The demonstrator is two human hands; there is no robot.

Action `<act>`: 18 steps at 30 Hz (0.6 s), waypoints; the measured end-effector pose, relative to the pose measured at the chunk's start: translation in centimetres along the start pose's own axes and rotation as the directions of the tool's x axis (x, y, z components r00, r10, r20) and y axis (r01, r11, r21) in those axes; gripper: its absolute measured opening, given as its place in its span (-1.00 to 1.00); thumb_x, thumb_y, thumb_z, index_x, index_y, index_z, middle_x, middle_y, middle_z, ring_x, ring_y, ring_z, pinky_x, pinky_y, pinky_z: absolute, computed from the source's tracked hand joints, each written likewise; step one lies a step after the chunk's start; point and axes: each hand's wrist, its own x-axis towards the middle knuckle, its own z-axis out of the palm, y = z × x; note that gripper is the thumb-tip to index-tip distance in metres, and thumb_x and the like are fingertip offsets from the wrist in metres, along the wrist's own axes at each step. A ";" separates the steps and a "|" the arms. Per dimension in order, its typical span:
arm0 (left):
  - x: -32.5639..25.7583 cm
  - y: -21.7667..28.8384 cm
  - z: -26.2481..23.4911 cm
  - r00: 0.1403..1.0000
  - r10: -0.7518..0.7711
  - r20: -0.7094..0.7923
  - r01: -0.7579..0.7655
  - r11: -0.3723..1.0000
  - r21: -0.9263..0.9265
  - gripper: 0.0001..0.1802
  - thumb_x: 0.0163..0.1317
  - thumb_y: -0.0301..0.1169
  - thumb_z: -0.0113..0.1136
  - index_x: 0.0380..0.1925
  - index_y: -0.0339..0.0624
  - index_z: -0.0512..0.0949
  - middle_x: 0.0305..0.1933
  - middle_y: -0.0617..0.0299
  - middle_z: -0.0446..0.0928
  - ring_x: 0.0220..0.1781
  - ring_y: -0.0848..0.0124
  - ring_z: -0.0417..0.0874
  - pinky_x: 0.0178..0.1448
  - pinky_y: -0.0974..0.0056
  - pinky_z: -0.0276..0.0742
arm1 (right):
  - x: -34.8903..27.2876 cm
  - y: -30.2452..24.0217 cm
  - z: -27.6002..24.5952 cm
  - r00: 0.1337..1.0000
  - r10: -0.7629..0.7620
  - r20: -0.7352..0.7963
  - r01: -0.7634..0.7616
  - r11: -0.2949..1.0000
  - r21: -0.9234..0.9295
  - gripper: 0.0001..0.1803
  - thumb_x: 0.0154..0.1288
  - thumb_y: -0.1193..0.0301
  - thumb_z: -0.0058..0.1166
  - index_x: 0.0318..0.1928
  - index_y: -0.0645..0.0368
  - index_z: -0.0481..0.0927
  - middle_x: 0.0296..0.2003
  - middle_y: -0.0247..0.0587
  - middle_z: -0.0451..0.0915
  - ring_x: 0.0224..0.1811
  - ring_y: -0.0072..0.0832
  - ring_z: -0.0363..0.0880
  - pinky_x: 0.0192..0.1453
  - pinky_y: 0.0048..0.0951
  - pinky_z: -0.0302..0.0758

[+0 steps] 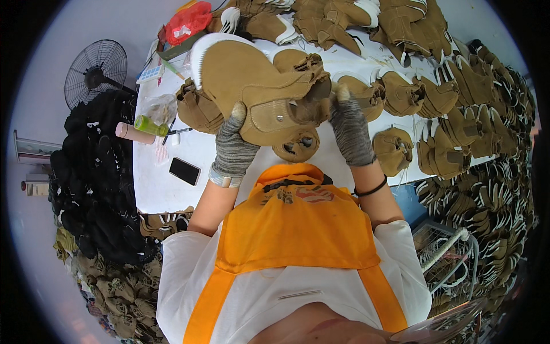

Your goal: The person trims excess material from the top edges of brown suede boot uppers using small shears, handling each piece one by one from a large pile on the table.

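I hold a tan suede boot upper [252,86] with a white fleece edge up over the white table [154,183]. My left hand [232,146], in a grey knit glove, grips its lower left side near a small metal stud. My right hand [349,129], also gloved in grey, grips the right side of the upper by its folded opening. Another tan upper [298,146] lies on the table just under the held one.
Tan uppers [435,103] are piled along the right and far side of the table. A black phone [184,171], a green bottle [150,125], a pink tube [133,133] and a red bag [186,24] lie at left. A black fan [94,71] and black pieces [91,178] stand left; a wire basket [450,258] right.
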 end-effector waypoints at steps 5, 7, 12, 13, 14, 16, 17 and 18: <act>0.1 -0.4 -0.3 0.991 -0.125 0.050 0.110 0.967 0.230 -0.33 0.25 -0.26 0.25 0.30 -0.20 0.23 0.25 0.05 0.38 0.28 0.19 0.42 0.35 0.09 0.37 | -1.2 3.5 -2.5 0.980 0.083 0.183 -0.104 0.988 0.110 -0.44 0.38 0.07 0.02 0.23 0.16 0.36 0.08 -0.23 0.50 0.06 -0.40 0.51 0.22 -0.40 0.45; 0.3 -0.1 -0.8 0.977 -0.190 0.096 0.142 0.919 0.368 -0.33 0.20 -0.28 0.32 0.26 -0.22 0.30 0.22 0.08 0.42 0.24 0.30 0.44 0.30 0.21 0.38 | -0.9 1.3 -1.0 0.969 0.233 0.081 -0.244 0.954 0.176 -0.43 0.35 0.08 0.08 0.22 0.17 0.38 0.11 -0.20 0.49 0.08 -0.37 0.50 0.21 -0.38 0.46; 3.6 0.7 -3.4 0.976 0.004 0.216 -0.207 0.302 0.930 -0.56 0.14 -0.39 0.30 0.03 -0.28 0.54 0.05 0.16 0.56 0.08 0.42 0.55 0.19 0.30 0.45 | -0.3 -3.6 -1.5 0.943 -0.206 0.262 0.282 0.912 -0.297 -0.63 0.34 0.38 0.10 0.14 0.08 0.47 0.10 -0.22 0.51 0.14 -0.41 0.47 0.25 -0.36 0.41; 4.6 1.3 -3.7 0.993 -0.012 0.120 -0.094 0.543 0.835 -0.59 0.14 -0.41 0.28 0.01 -0.29 0.56 0.04 0.15 0.57 0.05 0.41 0.57 0.16 0.32 0.47 | 0.3 -4.7 -1.1 0.815 -0.406 0.413 0.579 0.599 -0.554 -0.66 0.24 0.59 0.12 0.03 0.05 0.52 0.12 -0.17 0.48 0.15 -0.33 0.47 0.25 -0.33 0.41; 5.2 1.6 -3.7 0.998 -0.055 0.032 0.020 0.743 0.669 -0.62 0.14 -0.43 0.26 -0.02 -0.30 0.58 0.02 0.14 0.58 0.02 0.41 0.59 0.12 0.33 0.50 | -0.1 -5.4 -0.8 0.773 -0.445 0.453 0.628 0.437 -0.643 -0.63 0.18 0.57 0.17 0.01 0.03 0.53 0.13 -0.17 0.47 0.17 -0.27 0.44 0.28 -0.29 0.37; 5.3 1.6 -3.7 0.966 0.217 0.140 -0.233 0.500 0.834 -0.69 0.16 -0.48 0.14 -0.08 -0.36 0.60 0.05 0.13 0.57 -0.04 0.41 0.61 0.04 0.36 0.54 | -0.8 -6.1 -0.6 0.680 -0.485 0.550 0.658 0.073 -0.749 -0.59 0.05 0.54 0.28 -0.03 -0.01 0.57 0.14 -0.19 0.45 0.21 -0.17 0.39 0.34 -0.22 0.30; 4.9 1.8 -2.3 0.972 0.207 0.109 -0.207 0.539 0.816 -0.67 0.18 -0.48 0.11 -0.05 -0.37 0.58 0.05 0.12 0.56 -0.01 0.40 0.60 0.08 0.34 0.53 | -0.8 -5.8 -0.7 0.662 -0.506 0.553 0.658 0.039 -0.752 -0.55 -0.03 0.65 0.26 -0.08 -0.02 0.59 0.15 -0.15 0.43 0.19 -0.13 0.41 0.31 -0.22 0.35; 4.6 2.1 -1.0 0.977 0.197 0.078 -0.180 0.577 0.797 -0.66 0.20 -0.49 0.08 -0.02 -0.38 0.56 0.06 0.11 0.56 0.01 0.38 0.59 0.11 0.32 0.51 | -1.0 -5.8 -0.5 0.650 -0.534 0.541 0.674 0.075 -0.735 -0.54 -0.04 0.66 0.25 -0.08 -0.02 0.59 0.14 -0.14 0.43 0.18 -0.13 0.42 0.29 -0.22 0.37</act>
